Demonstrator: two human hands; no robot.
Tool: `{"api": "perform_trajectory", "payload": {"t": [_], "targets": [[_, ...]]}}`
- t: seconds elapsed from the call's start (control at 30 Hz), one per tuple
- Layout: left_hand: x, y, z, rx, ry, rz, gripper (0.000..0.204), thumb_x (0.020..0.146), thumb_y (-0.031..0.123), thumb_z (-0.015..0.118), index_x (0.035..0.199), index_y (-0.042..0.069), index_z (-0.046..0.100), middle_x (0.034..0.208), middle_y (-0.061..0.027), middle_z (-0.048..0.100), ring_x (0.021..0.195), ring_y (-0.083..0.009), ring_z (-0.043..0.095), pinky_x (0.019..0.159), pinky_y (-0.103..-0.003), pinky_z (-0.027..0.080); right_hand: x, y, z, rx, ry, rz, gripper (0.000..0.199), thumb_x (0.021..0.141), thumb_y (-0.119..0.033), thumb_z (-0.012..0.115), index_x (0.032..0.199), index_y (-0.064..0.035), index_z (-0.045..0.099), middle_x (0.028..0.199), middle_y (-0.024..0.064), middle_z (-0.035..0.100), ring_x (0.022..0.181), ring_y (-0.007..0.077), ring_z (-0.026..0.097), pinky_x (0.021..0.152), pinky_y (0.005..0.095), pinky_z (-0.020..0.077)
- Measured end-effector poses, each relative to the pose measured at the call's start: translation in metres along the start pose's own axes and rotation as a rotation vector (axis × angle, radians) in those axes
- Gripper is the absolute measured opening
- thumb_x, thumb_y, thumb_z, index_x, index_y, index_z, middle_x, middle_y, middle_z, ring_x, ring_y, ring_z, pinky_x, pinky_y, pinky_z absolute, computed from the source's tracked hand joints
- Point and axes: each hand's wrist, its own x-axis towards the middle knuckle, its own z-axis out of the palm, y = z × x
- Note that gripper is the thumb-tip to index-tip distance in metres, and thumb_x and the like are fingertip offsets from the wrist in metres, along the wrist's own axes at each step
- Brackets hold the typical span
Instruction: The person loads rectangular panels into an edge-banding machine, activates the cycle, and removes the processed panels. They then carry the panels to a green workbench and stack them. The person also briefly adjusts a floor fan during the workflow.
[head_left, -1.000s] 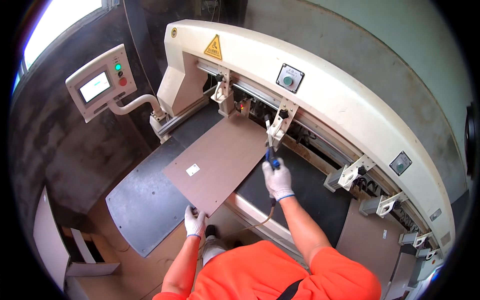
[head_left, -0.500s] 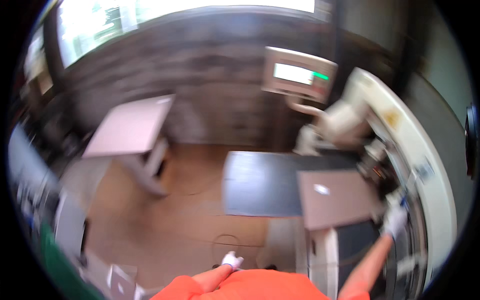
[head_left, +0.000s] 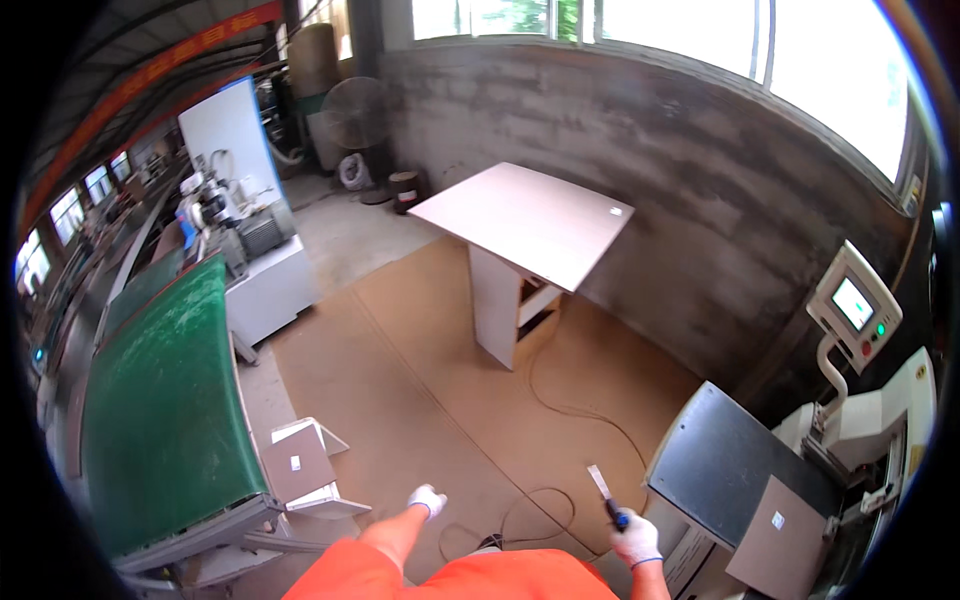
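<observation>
My right hand, in a white glove, is closed round the dark blue and black handle of a scraper. Its flat pale blade points up and away from me. To the left, my left hand, also gloved, hangs over the brown floor with its fingers curled and nothing visible in them. Right of the scraper, a brown panel with a small white label lies on the machine's dark table. Neither hand touches the panel.
Ahead stands a light panel on a cabinet-like base. A green conveyor belt runs along the left, with a small panel stack beside it. A cable loops across the floor. A control screen rises at right.
My view has swung left, bringing the conveyor into sight. My right hand has come away from the machine's edge and is now over the floor with the scraper.
</observation>
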Motion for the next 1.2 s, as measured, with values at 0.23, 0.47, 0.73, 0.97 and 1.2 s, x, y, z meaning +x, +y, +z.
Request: {"api": "perform_trajectory", "payload": {"t": [0.23, 0.47, 0.73, 0.97, 1.2], "targets": [[-0.038, -0.102, -0.026, -0.318, 0.261, -0.106, 0.063, 0.088, 0.04, 0.074, 0.135, -0.001, 0.065, 0.139, -0.024, 0.064, 0.131, -0.0382, 0.061, 0.112, -0.043, 0.048, 0.065, -0.071, 0.051, -0.298, -0.17, -0.793, 0.027, 0.09, -0.029, 0.066, 0.115, -0.0216, 0.073, 0.1, 0.0098, 0.075, 0.094, 0.0323, 0.071, 0.082, 0.0466, 0.0558], [-0.15, -0.197, 0.096, -0.069, -0.142, -0.417, 0.062, 0.094, 0.052, 0.053, 0.135, 0.007, 0.068, 0.142, -0.0207, 0.063, 0.133, -0.0378, 0.059, 0.109, -0.045, 0.049, 0.091, -0.075, 0.086, -0.396, -0.249, -0.891, 0.029, 0.091, -0.026, 0.063, 0.118, -0.024, 0.073, 0.106, 0.0073, 0.076, 0.098, 0.0312, 0.071, 0.088, 0.0476, 0.0547], [-0.113, -0.22, 0.118, -0.072, -0.135, -0.296, 0.061, 0.092, 0.054, 0.056, 0.126, 0.006, 0.073, 0.131, -0.0237, 0.068, 0.125, -0.0401, 0.064, 0.106, -0.044, 0.05, 0.068, -0.035, 0.117, -0.612, -0.39, -0.859, 0.032, 0.092, -0.029, 0.061, 0.123, -0.0297, 0.072, 0.115, 0.0048, 0.075, 0.107, 0.0305, 0.07, 0.092, 0.0482, 0.0533], [-0.043, -0.22, -0.024, -0.207, 0.065, 0.002, 0.058, 0.095, 0.042, 0.067, 0.135, 0.0, 0.066, 0.136, -0.0218, 0.068, 0.126, -0.0337, 0.065, 0.109, -0.038, 0.05, 0.009, -0.106, 0.192, -0.529, -0.337, -0.713, 0.028, 0.091, -0.031, 0.062, 0.116, -0.029, 0.075, 0.108, 0.0044, 0.076, 0.102, 0.031, 0.07, 0.09, 0.0485, 0.0534], [-0.037, -0.234, -0.152, -0.703, 0.147, 0.162, 0.059, 0.096, 0.025, 0.072, 0.142, -0.008, 0.055, 0.125, -0.0154, 0.071, 0.108, -0.0216, 0.07, 0.093, -0.033, 0.057, 0.003, -0.208, 0.273, -0.527, -0.349, -0.766, 0.029, 0.093, -0.031, 0.061, 0.118, -0.0287, 0.075, 0.11, 0.0049, 0.075, 0.105, 0.0297, 0.069, 0.09, 0.0479, 0.0527]]}}
